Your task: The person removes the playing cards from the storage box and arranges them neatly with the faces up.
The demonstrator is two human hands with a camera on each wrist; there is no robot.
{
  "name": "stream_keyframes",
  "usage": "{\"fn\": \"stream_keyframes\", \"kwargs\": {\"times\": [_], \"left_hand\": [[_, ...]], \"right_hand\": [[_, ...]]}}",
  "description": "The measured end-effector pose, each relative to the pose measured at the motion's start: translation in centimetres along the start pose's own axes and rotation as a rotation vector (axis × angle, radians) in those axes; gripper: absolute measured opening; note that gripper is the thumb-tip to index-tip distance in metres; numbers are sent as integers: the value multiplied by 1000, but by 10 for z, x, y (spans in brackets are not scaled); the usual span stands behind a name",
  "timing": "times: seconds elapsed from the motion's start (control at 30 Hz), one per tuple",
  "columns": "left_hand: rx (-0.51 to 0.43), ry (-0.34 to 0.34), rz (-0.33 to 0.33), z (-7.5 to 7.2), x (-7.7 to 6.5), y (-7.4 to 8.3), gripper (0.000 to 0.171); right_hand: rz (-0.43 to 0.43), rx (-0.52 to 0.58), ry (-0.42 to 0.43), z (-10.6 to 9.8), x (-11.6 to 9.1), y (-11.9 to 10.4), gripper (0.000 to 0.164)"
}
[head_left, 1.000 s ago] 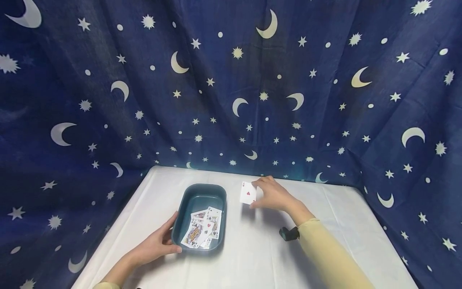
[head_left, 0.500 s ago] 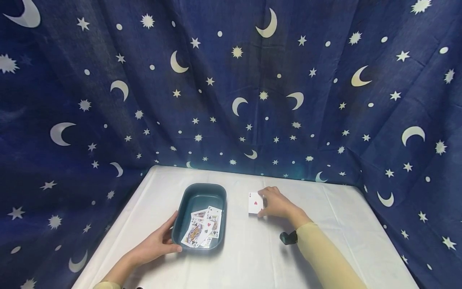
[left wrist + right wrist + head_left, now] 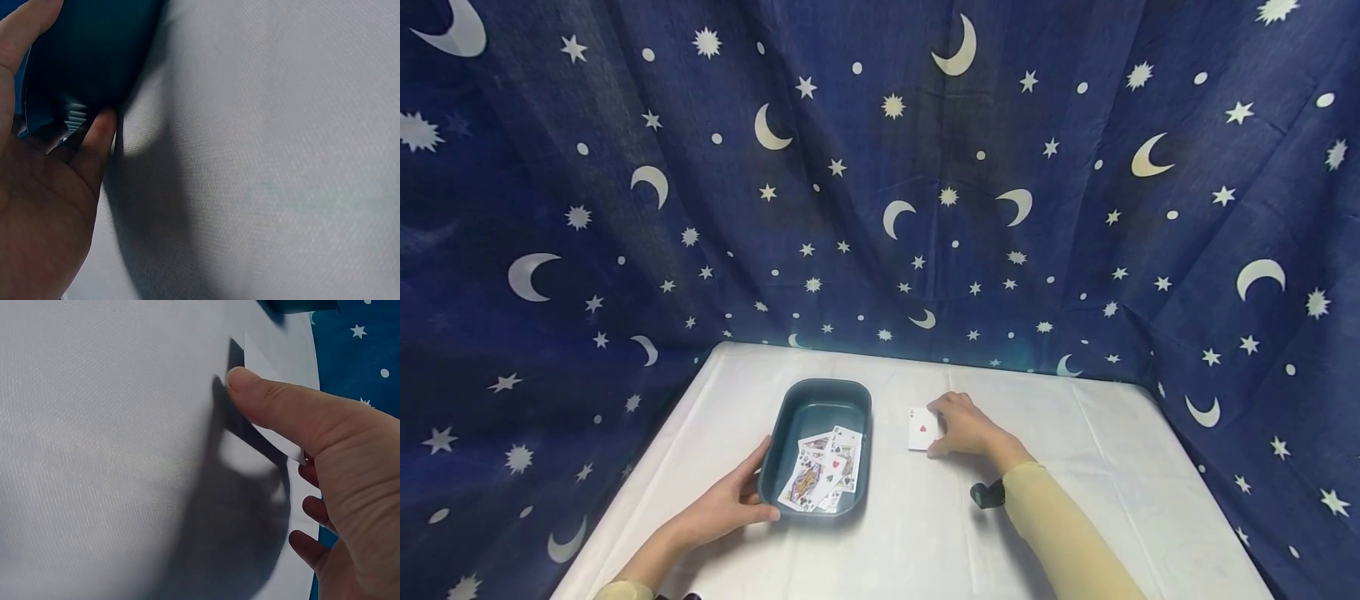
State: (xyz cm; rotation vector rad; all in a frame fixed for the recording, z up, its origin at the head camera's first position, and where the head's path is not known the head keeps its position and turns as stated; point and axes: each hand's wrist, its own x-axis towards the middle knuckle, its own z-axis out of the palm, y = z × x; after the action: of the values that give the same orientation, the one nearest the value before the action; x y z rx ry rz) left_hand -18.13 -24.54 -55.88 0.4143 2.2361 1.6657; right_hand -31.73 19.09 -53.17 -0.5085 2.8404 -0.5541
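In the head view, a dark teal plastic bin [image 3: 784, 408] stands on the table's left half. Several face-up playing cards [image 3: 808, 487] overlap at its near end, among them picture cards. My left hand [image 3: 724, 506] grips the bin's left side, thumb at the near corner; the left wrist view shows fingers [image 3: 103, 128] against its lower wall. Right of the bin, my right hand [image 3: 966, 427] pinches the right edge of an ace of hearts [image 3: 919, 435], face up, between thumb and fingers. Whether that card touches the cloth, I cannot tell.
White cloth [image 3: 910, 542] covers the table. Dark blue curtains [image 3: 865, 208] with moons and stars rise behind it and at both sides. A small dark object [image 3: 987, 495] sits by my right wrist at the sleeve.
My right hand has brought the ace of hearts down and nearer, first shifting right, then slightly left. My left hand and the bin have stayed in place.
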Motion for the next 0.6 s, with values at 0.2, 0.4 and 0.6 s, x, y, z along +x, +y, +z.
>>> {"fn": "stream_keyframes", "kwargs": {"times": [0.2,0.4,0.6], "left_hand": [[13,5,-14,0,0,1,116],[13,5,-20,0,0,1,115],[19,5,-14,0,0,0,115]], "right_hand": [[-17,19,0,2,0,-1,89],[-31,5,11,5,0,-1,88],[-38,-10,11,9,2,-2,88]]}}
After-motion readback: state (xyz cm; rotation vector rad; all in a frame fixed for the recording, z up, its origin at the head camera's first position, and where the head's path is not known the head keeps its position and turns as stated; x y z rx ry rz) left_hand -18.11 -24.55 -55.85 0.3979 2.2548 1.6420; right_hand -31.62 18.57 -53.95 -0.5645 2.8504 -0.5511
